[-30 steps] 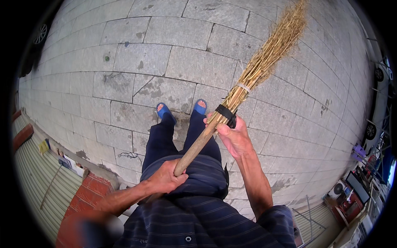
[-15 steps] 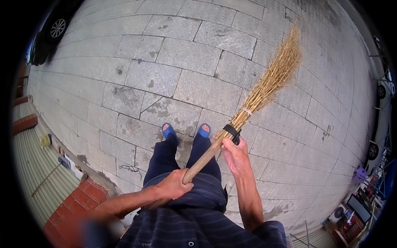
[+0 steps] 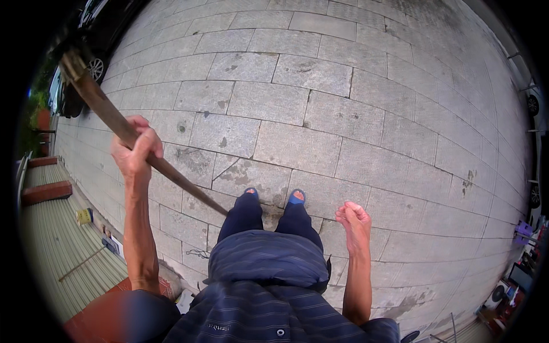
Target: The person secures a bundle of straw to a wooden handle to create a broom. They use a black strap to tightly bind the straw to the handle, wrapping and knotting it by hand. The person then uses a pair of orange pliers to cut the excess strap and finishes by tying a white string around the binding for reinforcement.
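My left hand (image 3: 136, 150) is closed around the wooden handle of a broom (image 3: 186, 186), held up at the left. The handle slants from the upper left down toward my left leg, its lower end near my knee. At the upper left rim the handle meets the bound part; the bristles are lost in the dark edge of the picture. My right hand (image 3: 355, 222) hangs to the right of my feet, away from the broom. Its fingers are curled together, with nothing visible in them.
Grey stone paving (image 3: 297, 134) stretches ahead, patched with darker stains. A dark car (image 3: 98, 64) is parked at the upper left. Ribbed panels (image 3: 48, 240) and a yellow tin (image 3: 84, 216) lie left. A purple crate (image 3: 522, 231) and clutter stand at the right edge.
The broom has swung from the right up to the upper left, its bristle end raised. My right hand has let go of it; my left hand has moved forward and up with the handle.
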Action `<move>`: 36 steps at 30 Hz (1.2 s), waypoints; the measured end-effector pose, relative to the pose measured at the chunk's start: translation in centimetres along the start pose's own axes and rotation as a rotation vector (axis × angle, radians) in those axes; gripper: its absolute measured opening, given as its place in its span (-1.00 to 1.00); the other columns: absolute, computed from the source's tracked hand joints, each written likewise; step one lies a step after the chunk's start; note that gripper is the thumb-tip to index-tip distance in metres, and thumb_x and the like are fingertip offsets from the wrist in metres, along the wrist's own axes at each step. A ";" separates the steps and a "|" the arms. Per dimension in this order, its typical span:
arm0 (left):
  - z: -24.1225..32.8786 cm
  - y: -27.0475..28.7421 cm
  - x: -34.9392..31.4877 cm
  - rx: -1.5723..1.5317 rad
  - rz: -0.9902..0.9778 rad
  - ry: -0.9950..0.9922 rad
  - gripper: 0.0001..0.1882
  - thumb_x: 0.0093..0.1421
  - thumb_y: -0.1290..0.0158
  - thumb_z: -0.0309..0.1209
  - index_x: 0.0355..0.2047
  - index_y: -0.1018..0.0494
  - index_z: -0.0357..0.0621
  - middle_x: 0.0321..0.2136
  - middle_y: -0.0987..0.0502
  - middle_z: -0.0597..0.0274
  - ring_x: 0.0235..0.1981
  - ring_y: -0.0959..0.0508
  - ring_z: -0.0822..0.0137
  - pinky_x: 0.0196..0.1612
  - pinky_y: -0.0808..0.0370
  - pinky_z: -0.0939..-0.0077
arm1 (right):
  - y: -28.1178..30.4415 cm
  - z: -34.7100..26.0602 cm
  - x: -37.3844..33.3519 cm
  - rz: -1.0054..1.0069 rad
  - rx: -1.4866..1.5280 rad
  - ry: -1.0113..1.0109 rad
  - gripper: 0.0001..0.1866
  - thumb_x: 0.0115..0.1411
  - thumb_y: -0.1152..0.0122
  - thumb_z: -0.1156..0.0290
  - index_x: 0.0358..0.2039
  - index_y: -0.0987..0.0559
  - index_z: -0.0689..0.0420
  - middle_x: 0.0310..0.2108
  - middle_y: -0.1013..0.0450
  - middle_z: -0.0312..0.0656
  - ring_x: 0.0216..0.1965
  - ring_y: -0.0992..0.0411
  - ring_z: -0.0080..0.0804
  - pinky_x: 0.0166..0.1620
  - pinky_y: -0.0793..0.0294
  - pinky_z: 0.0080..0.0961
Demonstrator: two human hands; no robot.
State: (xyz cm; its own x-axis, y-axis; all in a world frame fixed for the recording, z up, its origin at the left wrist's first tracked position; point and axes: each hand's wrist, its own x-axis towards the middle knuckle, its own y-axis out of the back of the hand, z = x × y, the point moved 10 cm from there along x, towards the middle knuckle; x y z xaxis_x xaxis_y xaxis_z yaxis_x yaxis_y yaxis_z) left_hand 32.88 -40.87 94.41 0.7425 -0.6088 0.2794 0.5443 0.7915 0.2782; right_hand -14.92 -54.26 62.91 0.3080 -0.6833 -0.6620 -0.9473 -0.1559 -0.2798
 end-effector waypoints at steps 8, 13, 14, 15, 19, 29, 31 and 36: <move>0.4 11.1 9.3 -0.247 0.255 -0.097 -0.72 0.38 0.01 -0.38 -0.52 -0.31 -0.10 -0.72 -0.14 0.43 -0.73 -0.21 0.49 -0.55 -0.34 0.48 | -0.9 3.5 2.3 0.043 -0.143 -0.010 -0.81 0.27 -0.23 0.43 -0.16 -0.58 0.25 -0.32 -0.59 -0.13 -0.33 -0.57 -0.42 -0.23 -0.58 -0.52; -4.2 13.1 13.6 -0.260 0.339 -0.051 -0.68 0.39 0.05 -0.38 -0.55 -0.26 -0.07 -0.69 -0.13 0.41 -0.68 -0.22 0.45 -0.48 -0.34 0.43 | -6.9 2.5 6.0 0.018 -0.285 -0.024 -0.82 0.26 -0.22 0.44 -0.18 -0.59 0.25 -0.34 -0.59 -0.15 -0.34 -0.56 -0.45 -0.23 -0.55 -0.53; -5.4 13.7 14.7 -0.261 0.362 -0.043 -0.68 0.40 0.06 -0.38 -0.55 -0.26 -0.07 -0.69 -0.13 0.40 -0.67 -0.22 0.44 -0.47 -0.34 0.42 | -8.0 2.3 7.0 0.021 -0.314 -0.023 -0.83 0.26 -0.22 0.45 -0.19 -0.59 0.25 -0.34 -0.59 -0.15 -0.34 -0.56 -0.45 -0.24 -0.55 -0.53; -6.4 14.5 15.9 -0.261 0.388 -0.047 -0.68 0.40 0.07 -0.38 -0.56 -0.25 -0.07 -0.68 -0.13 0.40 -0.67 -0.22 0.44 -0.46 -0.33 0.41 | -9.1 2.2 8.0 0.023 -0.343 -0.022 -0.83 0.25 -0.21 0.46 -0.19 -0.59 0.26 -0.35 -0.58 -0.15 -0.35 -0.56 -0.46 -0.24 -0.55 -0.53; -10.5 18.2 21.9 -0.240 0.438 -0.086 -0.66 0.40 0.11 -0.38 -0.57 -0.21 -0.05 -0.68 -0.11 0.39 -0.66 -0.20 0.44 -0.45 -0.31 0.41 | -13.0 2.4 12.8 0.066 -0.469 -0.030 -0.83 0.24 -0.18 0.52 -0.18 -0.58 0.29 -0.36 -0.57 -0.17 -0.35 -0.54 -0.49 -0.22 -0.54 -0.54; -18.2 25.7 36.8 -0.124 0.421 -0.071 -0.65 0.39 0.17 -0.42 -0.60 -0.14 -0.03 -0.66 -0.08 0.40 -0.61 -0.17 0.43 -0.38 -0.24 0.44 | -27.0 5.0 20.6 -0.054 -0.742 -0.014 -0.83 0.23 -0.17 0.56 -0.18 -0.57 0.35 -0.38 -0.56 -0.20 -0.36 -0.51 -0.54 -0.21 -0.52 -0.58; -19.1 28.3 39.0 -0.153 0.281 -0.096 -0.66 0.37 0.22 -0.45 -0.61 -0.13 -0.02 -0.64 -0.04 0.40 -0.59 -0.15 0.45 -0.36 -0.22 0.46 | -28.9 4.5 22.7 -0.074 -0.823 -0.026 -0.82 0.24 -0.17 0.55 -0.17 -0.57 0.35 -0.40 -0.55 -0.21 -0.36 -0.50 -0.54 -0.21 -0.50 -0.58; -19.6 33.5 41.5 -0.085 0.332 -0.070 -0.70 0.29 0.17 -0.49 -0.61 -0.11 -0.03 -0.64 -0.01 0.39 -0.60 -0.10 0.44 -0.36 -0.21 0.46 | -31.8 3.7 28.1 -0.123 -0.926 -0.007 -0.82 0.23 -0.16 0.54 -0.19 -0.57 0.36 -0.42 -0.56 -0.18 -0.38 -0.53 -0.50 -0.23 -0.53 -0.56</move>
State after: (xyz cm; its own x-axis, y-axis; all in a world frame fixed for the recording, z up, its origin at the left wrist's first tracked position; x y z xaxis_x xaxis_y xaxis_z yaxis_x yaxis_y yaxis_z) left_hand 89.55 -38.53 97.35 0.8574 -0.3172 0.4053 0.3102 0.9469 0.0847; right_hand 24.16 -65.85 50.65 0.4083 -0.6206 -0.6694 -0.6002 -0.7350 0.3154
